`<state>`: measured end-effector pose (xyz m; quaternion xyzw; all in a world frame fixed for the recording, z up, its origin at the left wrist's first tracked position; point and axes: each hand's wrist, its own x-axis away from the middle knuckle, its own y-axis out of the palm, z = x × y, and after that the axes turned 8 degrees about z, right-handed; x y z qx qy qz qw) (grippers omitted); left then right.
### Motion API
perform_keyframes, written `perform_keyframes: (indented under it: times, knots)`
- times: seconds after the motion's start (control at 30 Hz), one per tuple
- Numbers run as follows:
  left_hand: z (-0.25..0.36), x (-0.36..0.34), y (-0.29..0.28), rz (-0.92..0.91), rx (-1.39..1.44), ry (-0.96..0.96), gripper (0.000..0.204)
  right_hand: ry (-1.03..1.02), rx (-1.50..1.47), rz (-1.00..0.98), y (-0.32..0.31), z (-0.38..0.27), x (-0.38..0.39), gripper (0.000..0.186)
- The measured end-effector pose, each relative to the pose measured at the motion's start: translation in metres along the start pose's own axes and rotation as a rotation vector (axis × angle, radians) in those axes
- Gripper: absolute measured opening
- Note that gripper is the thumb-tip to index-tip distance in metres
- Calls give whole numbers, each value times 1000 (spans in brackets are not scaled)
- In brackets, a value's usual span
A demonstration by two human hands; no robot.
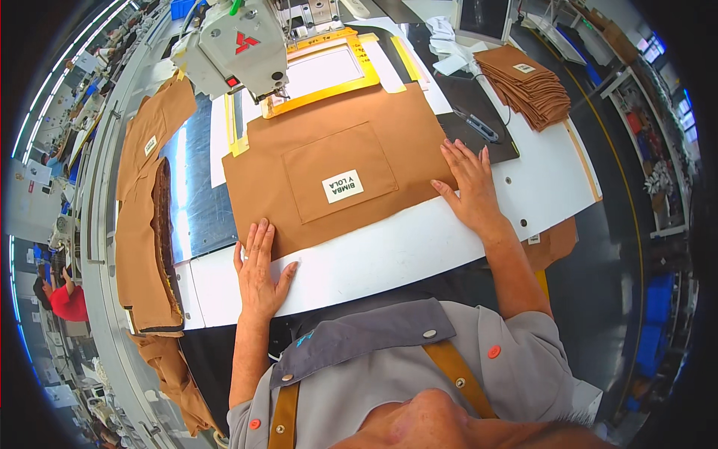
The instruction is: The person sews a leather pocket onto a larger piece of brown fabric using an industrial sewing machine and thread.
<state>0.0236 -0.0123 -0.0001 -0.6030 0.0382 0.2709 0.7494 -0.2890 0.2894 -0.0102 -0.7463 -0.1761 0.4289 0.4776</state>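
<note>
A flat brown fabric panel point(254, 187) with a stitched square patch pocket point(307, 172) and a white label point(342, 186) lies in front of the sewing machine point(243, 52). My left hand point(260, 266) rests at the panel's near left corner, fingers stretched out, the fingertips on the cloth. At the panel's right edge lies my right hand point(470, 183), fingers spread, its fingertips on the fabric. Neither hand grips anything. Behind the panel, under the machine head, sits a yellow-edged clamp frame point(321, 101); the panel's far edge meets it.
Stacked brown pieces point(523, 86) stand at the back right. Near them a grey utility knife point(479, 127) lies on a dark board point(502, 146). More brown panels point(142, 254) hang along the left side. The white tabletop point(381, 239) ends just before my body. A person in red point(67, 299) is far left.
</note>
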Motion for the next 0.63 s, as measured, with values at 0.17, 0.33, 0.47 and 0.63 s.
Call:
perform_keyframes:
  times: [0.17, 0.33, 0.47, 0.63]
  knots:
    - [0, 0, 0, 11, -1, -23, 78, 14, -17, 69, 0, -1, 0, 63]
    - [-1, 2, -2, -8, -11, -61, 79, 45, -8, 99, 14, 3, 0, 64]
    - [3, -4, -1, 11, -8, -53, 79, 54, 12, 107, 6, 6, -1, 61]
    - [2, -1, -2, 13, -46, -45, 81, 95, -29, 8, 3, 10, -11, 61]
